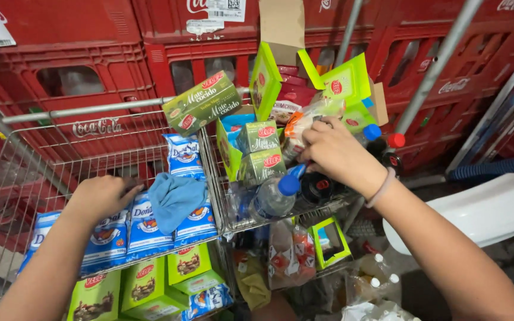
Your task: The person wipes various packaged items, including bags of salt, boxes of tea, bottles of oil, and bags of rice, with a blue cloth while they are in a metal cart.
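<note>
Seen from above: wire cart [31, 172] parked against stacked red crates [90, 65], both upper compartments already well filled. Left hand [103, 196] laid palm down on blue-and-white packets [144, 229] in the left compartment, fingers bent over their far edge; impossible to tell whether that grip closes on a packet or merely rests. Beside it, on the same packets, a crumpled blue cloth [174, 199].

Right hand [334, 151] reaching into the right compartment, grip folded around the top of a clear packet [304, 122] with orange contents, held just above the load and not yet released. Around it: small green boxes [260, 151] stacked near the divider, a clear bottle with a blue cap [275, 196] lying tilted, dark bottles [316, 185] upright beneath the wrist, a red-capped bottle [395, 141] at the far edge. Behind, an open bright-green carton [340, 83], flaps up.

Left unsettled, judging by position: one long green box [203, 102] perched askew across the divider rim, in neither compartment. On the lower shelf, larger green boxes [144, 285] and further packets, partly hidden. At right, a white curved object [489, 208], kind unclear.
</note>
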